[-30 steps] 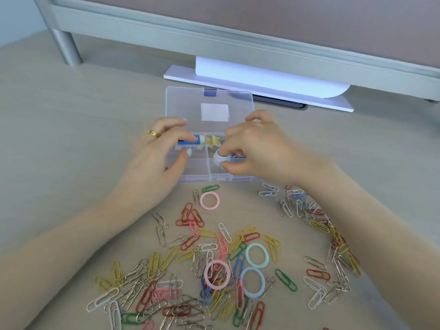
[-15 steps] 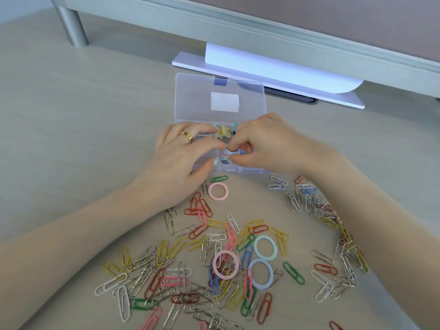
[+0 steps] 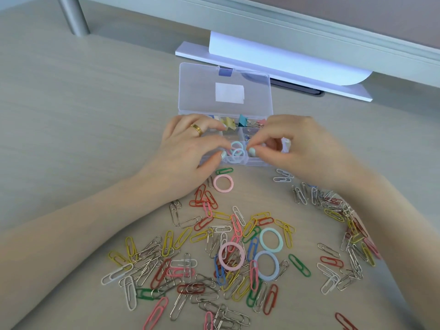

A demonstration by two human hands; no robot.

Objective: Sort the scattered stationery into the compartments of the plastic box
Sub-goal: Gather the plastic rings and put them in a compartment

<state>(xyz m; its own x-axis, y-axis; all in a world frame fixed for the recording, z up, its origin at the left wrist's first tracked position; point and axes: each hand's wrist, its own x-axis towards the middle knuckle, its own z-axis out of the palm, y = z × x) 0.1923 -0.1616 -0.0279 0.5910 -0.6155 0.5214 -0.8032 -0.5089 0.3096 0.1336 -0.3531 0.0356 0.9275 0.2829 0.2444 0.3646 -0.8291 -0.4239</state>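
Observation:
The clear plastic box (image 3: 258, 161) lies with its lid (image 3: 202, 91) folded back. Yellow, blue and pink binder clips (image 3: 242, 121) fill its rear compartments. Several small pastel rings (image 3: 237, 152) lie in the front middle compartment. My left hand (image 3: 188, 153) rests over the box's left side, thumb tip touching the rings. My right hand (image 3: 302, 148) has curled fingers; its thumb and forefinger pinch at the right edge of a light-blue ring. Coloured paper clips (image 3: 181, 239) are scattered in front, among them pink rings (image 3: 223, 183), a mint ring (image 3: 271, 239) and a blue ring (image 3: 266, 265).
A white flat base (image 3: 352, 90) with a curved white sheet on it sits just behind the box under a grey frame. A metal leg (image 3: 73, 17) stands at the far left. More paper clips (image 3: 345, 222) run beneath my right forearm.
My right hand carried the rings from the right front compartment to the middle one and lowered them in. My left hand shifted right, off the blue-labelled item, to meet them.

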